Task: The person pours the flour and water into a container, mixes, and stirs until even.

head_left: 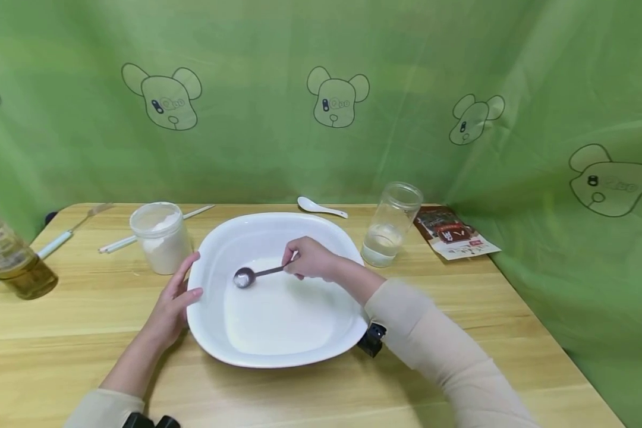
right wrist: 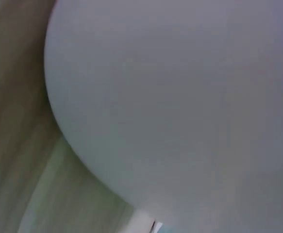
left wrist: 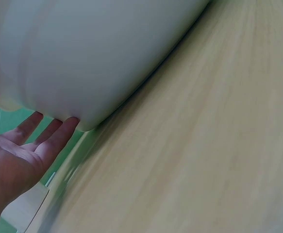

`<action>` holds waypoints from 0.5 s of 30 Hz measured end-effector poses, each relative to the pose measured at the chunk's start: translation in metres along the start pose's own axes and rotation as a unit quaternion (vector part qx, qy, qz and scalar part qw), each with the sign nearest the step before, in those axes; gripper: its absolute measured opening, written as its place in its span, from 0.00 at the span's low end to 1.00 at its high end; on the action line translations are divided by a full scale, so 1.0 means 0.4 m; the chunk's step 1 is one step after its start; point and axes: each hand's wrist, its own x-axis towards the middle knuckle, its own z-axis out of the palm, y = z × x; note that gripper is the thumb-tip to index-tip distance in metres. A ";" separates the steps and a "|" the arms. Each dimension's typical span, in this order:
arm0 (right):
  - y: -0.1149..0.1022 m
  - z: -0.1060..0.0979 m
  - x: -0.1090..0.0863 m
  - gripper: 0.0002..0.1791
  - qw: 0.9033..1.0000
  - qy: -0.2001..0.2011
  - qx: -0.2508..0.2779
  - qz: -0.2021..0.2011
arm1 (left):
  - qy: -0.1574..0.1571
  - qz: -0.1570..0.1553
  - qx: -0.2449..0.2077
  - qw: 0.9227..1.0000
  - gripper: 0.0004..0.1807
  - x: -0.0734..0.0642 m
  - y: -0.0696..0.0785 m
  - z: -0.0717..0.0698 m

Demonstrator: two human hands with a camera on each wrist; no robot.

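A large white basin [head_left: 299,333] stands on the table. My left hand [head_left: 169,309] holds its left rim, with the thumb over the edge. Several fingers touch the outer wall in the left wrist view. Over the inside of the basin, my right hand [head_left: 311,259] pinches the handle of a dark, round-bowled spoon [head_left: 244,277]. Some white stuff shows in the spoon's bowl. Whether more lies on the basin's white bottom I cannot tell. The right wrist view is filled mostly by the basin's outer wall [right wrist: 156,107], and the right hand is hidden there.
Left of the basin stand a jar of white powder [head_left: 162,244] and a jar of amber liquid [head_left: 18,270]. Thin sticks [head_left: 120,244] and a light-handled brush [head_left: 55,244] lie nearby. Behind are a white spoon [head_left: 321,208], a glass of clear liquid [head_left: 383,241] and a packet [head_left: 452,233].
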 end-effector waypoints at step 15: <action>0.030 -0.127 -0.154 0.05 0.988 -0.112 -0.106 -0.014 | -0.001 -0.012 0.004 1.000 0.32 0.003 -0.004 -0.006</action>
